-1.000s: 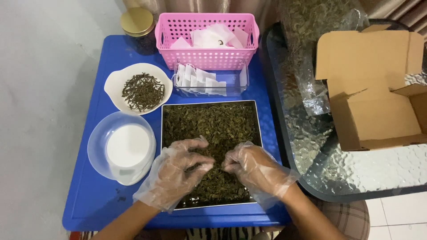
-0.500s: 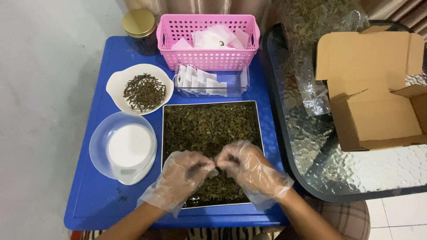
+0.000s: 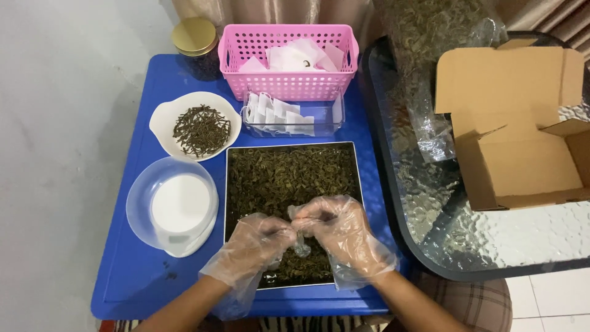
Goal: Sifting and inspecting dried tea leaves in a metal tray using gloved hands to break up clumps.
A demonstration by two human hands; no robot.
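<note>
On the left of the blue bench (image 3: 141, 270) sits a small white scale with a clear plastic bowl (image 3: 172, 206) over its platform, set beside the tray so a measure could be taken close by. Behind it a white dish (image 3: 195, 126) holds dark dried bits, and a gold-lidded jar (image 3: 194, 40) stands at the back corner.

In the middle, a square metal tray (image 3: 292, 169) lies full of dried green-brown leaves. Over its near half the left hand (image 3: 255, 246) and right hand (image 3: 338, 230), both in loose clear plastic gloves, meet fingertip to fingertip. Each grip is pinched nearly closed around a small pale sachet (image 3: 301, 247) hanging between them — it looks held above the tray so that spilled leaf falls back in, though the gloves blur how the fingers lie.

Behind the tray a clear box (image 3: 292, 114) holds a row of empty white sachets, and a pink plastic basket (image 3: 289, 64) holds more — both within easy reach.

To the right stands a glass-topped table (image 3: 491, 240) with a rippled surface, touching the bench; on it lie a clear bag of leaves (image 3: 430, 67) and an open cardboard box (image 3: 522, 129). The floor at the left is plain grey, pale tile shows at the lower right, and curtain folds show at the top.
</note>
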